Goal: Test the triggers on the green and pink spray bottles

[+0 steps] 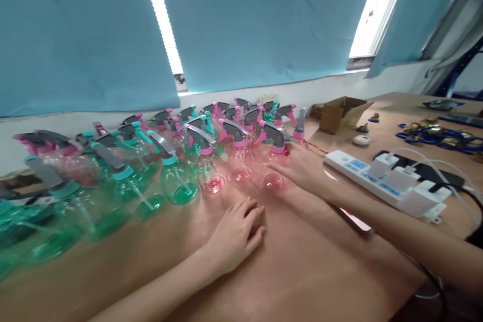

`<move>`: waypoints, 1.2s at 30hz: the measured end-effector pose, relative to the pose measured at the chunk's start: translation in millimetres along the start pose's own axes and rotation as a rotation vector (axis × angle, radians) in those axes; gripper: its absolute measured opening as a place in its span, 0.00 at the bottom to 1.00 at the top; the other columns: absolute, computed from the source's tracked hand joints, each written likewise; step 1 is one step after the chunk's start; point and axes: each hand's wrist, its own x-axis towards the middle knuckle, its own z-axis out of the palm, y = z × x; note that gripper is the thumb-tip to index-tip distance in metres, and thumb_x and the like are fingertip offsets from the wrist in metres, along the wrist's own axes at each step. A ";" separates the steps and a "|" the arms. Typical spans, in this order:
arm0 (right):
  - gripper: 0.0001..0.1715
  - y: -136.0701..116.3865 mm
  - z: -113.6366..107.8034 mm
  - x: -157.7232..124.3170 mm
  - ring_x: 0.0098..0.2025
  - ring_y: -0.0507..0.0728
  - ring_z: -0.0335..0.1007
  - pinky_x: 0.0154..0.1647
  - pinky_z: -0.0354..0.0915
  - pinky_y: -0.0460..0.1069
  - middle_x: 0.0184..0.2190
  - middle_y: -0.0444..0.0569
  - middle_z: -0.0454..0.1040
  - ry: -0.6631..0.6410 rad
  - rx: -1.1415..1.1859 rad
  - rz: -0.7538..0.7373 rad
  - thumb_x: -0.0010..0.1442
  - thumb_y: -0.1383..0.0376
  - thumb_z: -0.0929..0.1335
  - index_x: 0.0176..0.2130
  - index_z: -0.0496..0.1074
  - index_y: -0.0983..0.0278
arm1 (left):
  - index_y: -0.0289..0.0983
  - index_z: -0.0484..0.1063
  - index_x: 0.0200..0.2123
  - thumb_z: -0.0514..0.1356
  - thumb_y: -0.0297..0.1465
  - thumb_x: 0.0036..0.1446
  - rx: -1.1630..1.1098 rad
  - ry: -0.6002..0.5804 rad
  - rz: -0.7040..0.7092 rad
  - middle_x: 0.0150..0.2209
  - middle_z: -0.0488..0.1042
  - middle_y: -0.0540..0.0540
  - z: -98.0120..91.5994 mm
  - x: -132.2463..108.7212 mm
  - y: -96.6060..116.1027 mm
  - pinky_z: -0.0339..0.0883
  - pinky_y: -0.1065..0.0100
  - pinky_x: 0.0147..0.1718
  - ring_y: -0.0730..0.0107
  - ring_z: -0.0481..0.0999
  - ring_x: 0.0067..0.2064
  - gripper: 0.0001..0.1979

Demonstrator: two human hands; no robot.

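Observation:
My right hand (298, 165) is closed on the side of a pink spray bottle (274, 181), which stands upright at the front right of a group of spray bottles. A finger or thumb lies across the front of its clear body, and the other fingers are partly hidden. My left hand (236, 234) rests on the table with nothing in it, fingers loosely bent and thumb apart. Beyond it stand another pink spray bottle (212, 176) and a green spray bottle (179, 183), both with grey triggers.
Several more green and pink bottles fill the left and back. A white power strip (362, 173) with chargers and a dark phone (422, 167) lie right. A phone-like device (356, 220) is under my right forearm. Behind are an open cardboard box (341, 114) and blue-and-gold parts (441, 133).

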 end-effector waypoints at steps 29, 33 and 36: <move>0.27 -10.1 25.5 28.4 0.46 0.71 0.73 0.40 0.67 0.58 0.43 0.65 0.75 -0.039 -0.017 0.105 0.58 0.53 0.68 0.49 0.66 0.70 | 0.36 0.65 0.56 0.55 0.32 0.63 -0.042 0.002 0.022 0.57 0.67 0.37 4.8 17.4 -9.4 0.63 0.50 0.55 0.52 0.65 0.59 0.18; 0.26 -9.3 6.9 14.6 0.47 0.70 0.72 0.44 0.65 0.60 0.44 0.63 0.76 -0.012 -0.064 0.046 0.59 0.55 0.67 0.51 0.67 0.69 | 0.36 0.65 0.56 0.55 0.32 0.63 -0.034 0.015 0.028 0.57 0.67 0.36 5.1 17.5 -10.3 0.64 0.49 0.55 0.51 0.66 0.58 0.18; 0.18 1.1 -16.1 2.4 0.44 0.67 0.73 0.43 0.65 0.58 0.42 0.57 0.77 -0.010 -0.081 0.022 0.60 0.55 0.65 0.45 0.71 0.64 | 0.36 0.65 0.55 0.54 0.32 0.63 -0.029 0.021 0.038 0.56 0.67 0.37 5.4 17.8 -11.0 0.65 0.49 0.54 0.51 0.66 0.58 0.18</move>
